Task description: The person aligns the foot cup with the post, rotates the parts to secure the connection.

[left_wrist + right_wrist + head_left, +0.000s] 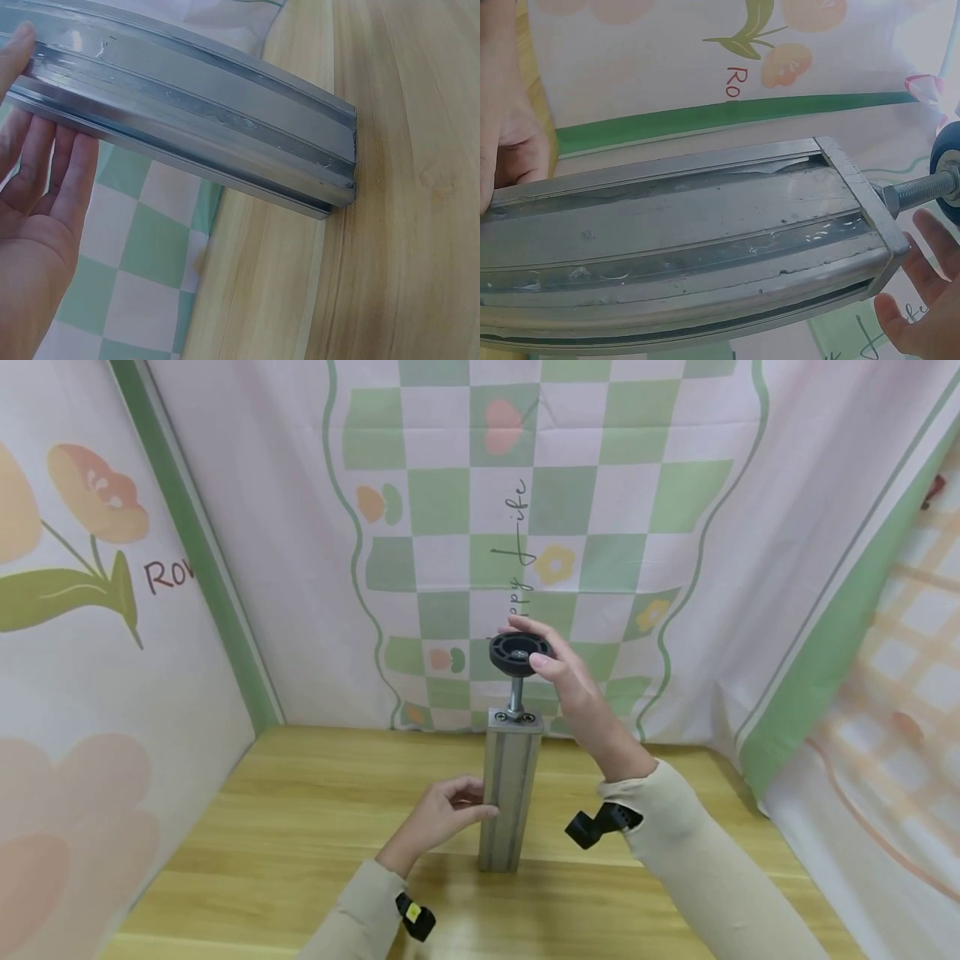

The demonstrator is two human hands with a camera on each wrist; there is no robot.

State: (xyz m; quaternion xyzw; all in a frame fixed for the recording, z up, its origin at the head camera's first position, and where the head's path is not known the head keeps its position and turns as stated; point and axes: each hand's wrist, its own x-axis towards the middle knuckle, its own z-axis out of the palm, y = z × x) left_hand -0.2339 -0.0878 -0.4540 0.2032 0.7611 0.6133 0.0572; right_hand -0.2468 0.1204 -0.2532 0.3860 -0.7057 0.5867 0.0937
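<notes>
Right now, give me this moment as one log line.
left hand: holds post | right hand: holds disc by rim | post: upright on table | bolt: between disc and post

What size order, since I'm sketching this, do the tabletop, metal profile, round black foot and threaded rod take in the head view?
1. Tabletop
2. Metal profile
3. Round black foot
4. Threaded rod, clearly the slimmest
</notes>
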